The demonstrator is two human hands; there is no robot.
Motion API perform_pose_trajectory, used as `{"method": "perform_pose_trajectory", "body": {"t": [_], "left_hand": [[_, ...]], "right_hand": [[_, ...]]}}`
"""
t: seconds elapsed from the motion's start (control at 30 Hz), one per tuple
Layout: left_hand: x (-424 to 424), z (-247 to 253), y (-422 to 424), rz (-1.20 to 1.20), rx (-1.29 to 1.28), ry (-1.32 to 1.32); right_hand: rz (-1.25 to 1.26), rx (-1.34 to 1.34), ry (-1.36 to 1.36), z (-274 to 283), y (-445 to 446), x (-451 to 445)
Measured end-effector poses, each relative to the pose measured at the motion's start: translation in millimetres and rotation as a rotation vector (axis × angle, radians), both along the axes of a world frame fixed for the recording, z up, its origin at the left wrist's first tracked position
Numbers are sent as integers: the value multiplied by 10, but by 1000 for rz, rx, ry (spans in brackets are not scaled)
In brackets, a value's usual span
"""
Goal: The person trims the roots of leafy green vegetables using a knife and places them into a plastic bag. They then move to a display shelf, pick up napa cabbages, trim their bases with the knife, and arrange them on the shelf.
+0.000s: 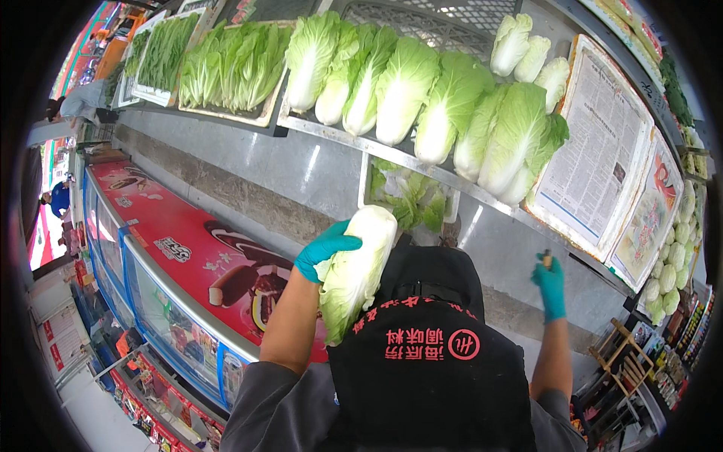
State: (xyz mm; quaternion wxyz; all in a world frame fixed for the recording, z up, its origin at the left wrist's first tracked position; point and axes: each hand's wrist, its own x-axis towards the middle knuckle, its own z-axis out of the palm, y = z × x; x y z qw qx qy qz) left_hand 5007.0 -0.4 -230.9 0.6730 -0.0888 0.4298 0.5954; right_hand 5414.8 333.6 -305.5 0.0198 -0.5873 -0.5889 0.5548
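Observation:
My left hand (326, 252), in a teal glove, is closed around a napa cabbage (364, 248). The cabbage is held before my black apron (429, 384), white base up and leafy tip down. Out to the right, my gloved right hand (549, 285) grips a small tool with a tan handle (547, 260); its working end is hard to make out. Several napa cabbages (404, 85) lie side by side on the metal-edged rack ahead. Below the rack's edge, a white crate (364, 181) contains loose cabbage leaves (415, 198).
A red-topped chest freezer (186, 243) runs along the left. Newspaper-lined trays (593, 135) sit at the right end of the rack. Leafy greens (234, 65) fill a tray farther left. A wooden stool (624, 359) stands at lower right. Another person (85, 101) bends at far left.

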Motion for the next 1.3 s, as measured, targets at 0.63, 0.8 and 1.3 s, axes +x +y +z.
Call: {"method": "perform_pose_trajectory", "body": {"t": [0.63, 0.8, 1.3], "left_hand": [[729, 1374, 212, 93, -199, 1861], [861, 510, -182, 819, 307, 432], [873, 444, -135, 1232, 523, 360]], "right_hand": [[422, -1048, 973, 1421, -1090, -2836], [832, -353, 869, 1544, -1526, -3004], [1008, 80, 774, 1515, -1950, -2999]]}}
